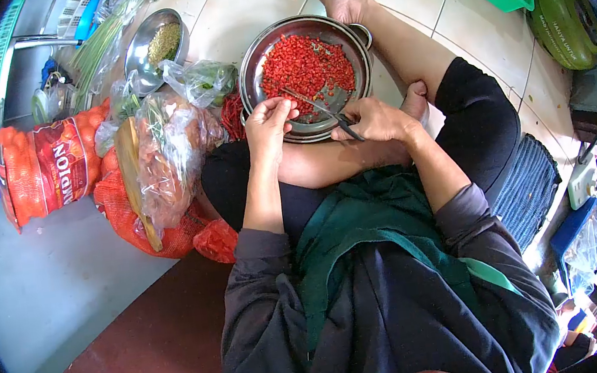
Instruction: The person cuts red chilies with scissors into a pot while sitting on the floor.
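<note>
Red chopped bits (pixel 302 63) just ahead of the fingers, heaped in a steel pan (pixel 250 73), probably tucked in close to catch anything dropped. Got dark-handled scissors (pixel 337 115) gripped in the right hand (pixel 378 118), fingers curled round the handles, blades angled over the pan toward the left fingertips. Left hand (pixel 268 121) pinched narrow, just beside the blades, maybe for short reach; can't really tell about anything tiny in there. Metal bowl (pixel 138 53) of greenish stuff (pixel 165 42) past the left fingers, likely parked out of elbow range.

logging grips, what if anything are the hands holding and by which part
The right hand holds scissors by the dark handle; whether the left hand holds anything is unclear.
</note>
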`<act>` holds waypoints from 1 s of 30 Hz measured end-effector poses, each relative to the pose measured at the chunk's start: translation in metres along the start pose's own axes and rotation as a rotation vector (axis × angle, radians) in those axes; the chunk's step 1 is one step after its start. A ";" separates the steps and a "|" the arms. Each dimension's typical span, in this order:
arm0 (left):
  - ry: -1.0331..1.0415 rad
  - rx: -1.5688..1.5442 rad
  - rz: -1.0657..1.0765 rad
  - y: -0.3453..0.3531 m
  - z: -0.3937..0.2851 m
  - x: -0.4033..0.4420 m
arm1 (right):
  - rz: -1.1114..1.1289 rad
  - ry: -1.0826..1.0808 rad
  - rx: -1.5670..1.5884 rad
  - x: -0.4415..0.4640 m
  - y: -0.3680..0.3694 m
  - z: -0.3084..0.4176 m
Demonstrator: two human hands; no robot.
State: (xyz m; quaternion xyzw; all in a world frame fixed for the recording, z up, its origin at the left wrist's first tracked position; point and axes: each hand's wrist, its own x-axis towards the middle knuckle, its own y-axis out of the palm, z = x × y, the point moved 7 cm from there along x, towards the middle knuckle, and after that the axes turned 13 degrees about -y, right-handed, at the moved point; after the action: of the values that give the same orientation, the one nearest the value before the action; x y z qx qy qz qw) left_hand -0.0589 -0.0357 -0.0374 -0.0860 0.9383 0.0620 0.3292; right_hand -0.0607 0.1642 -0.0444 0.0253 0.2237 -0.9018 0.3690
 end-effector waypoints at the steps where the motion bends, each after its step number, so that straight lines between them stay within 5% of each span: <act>1: 0.009 -0.017 0.008 0.000 0.000 0.001 | 0.023 0.009 0.004 0.000 0.002 0.001; 30: -0.005 0.010 0.105 0.010 -0.002 0.002 | -0.058 -0.069 0.026 0.001 -0.002 0.002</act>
State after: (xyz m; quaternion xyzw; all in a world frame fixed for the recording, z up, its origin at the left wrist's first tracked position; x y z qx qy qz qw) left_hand -0.0633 -0.0267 -0.0367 -0.0351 0.9410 0.0749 0.3281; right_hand -0.0628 0.1638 -0.0422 -0.0073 0.1998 -0.9152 0.3499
